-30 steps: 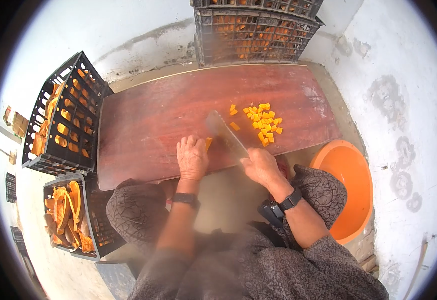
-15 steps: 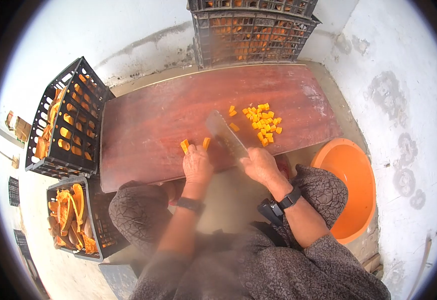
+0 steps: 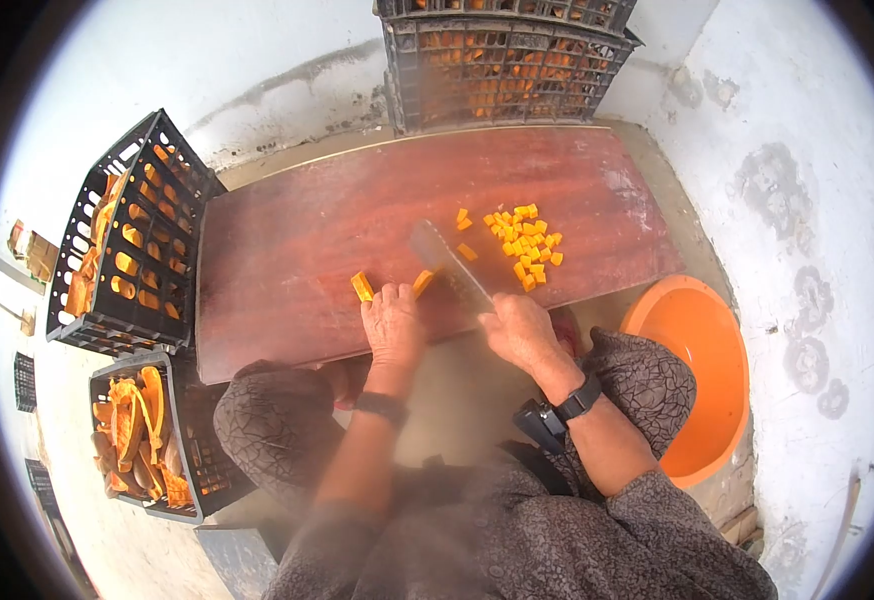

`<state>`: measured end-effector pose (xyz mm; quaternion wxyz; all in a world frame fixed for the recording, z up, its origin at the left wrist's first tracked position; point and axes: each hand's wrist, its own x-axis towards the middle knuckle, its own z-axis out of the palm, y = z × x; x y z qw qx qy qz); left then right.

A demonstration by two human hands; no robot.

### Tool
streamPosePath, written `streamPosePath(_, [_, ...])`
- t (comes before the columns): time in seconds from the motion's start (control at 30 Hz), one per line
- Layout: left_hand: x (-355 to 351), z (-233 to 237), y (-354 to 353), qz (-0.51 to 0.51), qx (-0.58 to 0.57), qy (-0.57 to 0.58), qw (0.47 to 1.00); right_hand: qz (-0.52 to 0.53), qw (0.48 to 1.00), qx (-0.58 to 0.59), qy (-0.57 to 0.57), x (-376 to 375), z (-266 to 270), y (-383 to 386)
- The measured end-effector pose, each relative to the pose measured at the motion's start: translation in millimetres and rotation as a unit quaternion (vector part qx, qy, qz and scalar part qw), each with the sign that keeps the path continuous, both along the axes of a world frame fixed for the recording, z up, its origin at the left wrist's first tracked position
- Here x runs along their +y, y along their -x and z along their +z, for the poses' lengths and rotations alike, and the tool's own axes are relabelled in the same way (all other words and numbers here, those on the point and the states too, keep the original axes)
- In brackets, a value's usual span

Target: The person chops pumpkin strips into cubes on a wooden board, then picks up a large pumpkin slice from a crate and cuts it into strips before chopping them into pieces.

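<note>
On the reddish board (image 3: 297, 230), my left hand (image 3: 393, 325) is closed with its fingertips down between two orange pieces. One piece (image 3: 362, 286) lies just left of the fingers, the other (image 3: 423, 282) at their right side, near the blade. What the fingers grip, if anything, is hidden. My right hand (image 3: 522, 335) is wrapped round the handle of a broad knife (image 3: 447, 262), whose blade points up and left over the board. Beyond the blade lies a heap of orange cubes (image 3: 527, 240), with a few loose pieces (image 3: 463, 218) to its left.
Black crates with orange pieces stand at the left (image 3: 127, 240) and behind the board (image 3: 507, 75). A lower crate (image 3: 192, 440) at the left holds orange chunks. An orange basin (image 3: 692, 370) is at the right, by my knee.
The piece left of my left hand has shifted slightly up and left, and the right-hand piece now tilts toward the blade. My right hand and the knife have hardly moved.
</note>
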<state>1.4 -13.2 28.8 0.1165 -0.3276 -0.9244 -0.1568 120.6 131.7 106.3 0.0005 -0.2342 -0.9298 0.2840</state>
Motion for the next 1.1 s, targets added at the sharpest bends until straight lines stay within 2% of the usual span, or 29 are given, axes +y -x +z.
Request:
streamPosePath(0.27, [-1, -13, 3, -0.012, 0.008, -0.023, 1.000, -0.002, 0.998, 0.043, -0.039, -3, 10, -3])
streamPosePath(0.47, [0, -13, 2, -0.067, 0.026, -0.074, 0.995, 0.014, 0.996, 0.056, -0.066, -6, 25, -5])
streamPosePath(0.63, [-7, -3, 2, -0.111, -0.014, -0.072, 0.991, 0.034, 0.994, 0.067, -0.073, -8, 22, -6])
streamPosePath(0.93, [-7, -18, 7, -0.111, -0.002, -0.069, 0.991, 0.054, 0.991, 0.089, -0.081, -11, 23, -8])
streamPosePath(1.1, [-8, -24, 5, -0.090, -0.001, -0.051, 0.995, 0.053, 0.993, 0.060, -0.085, -11, 19, -7])
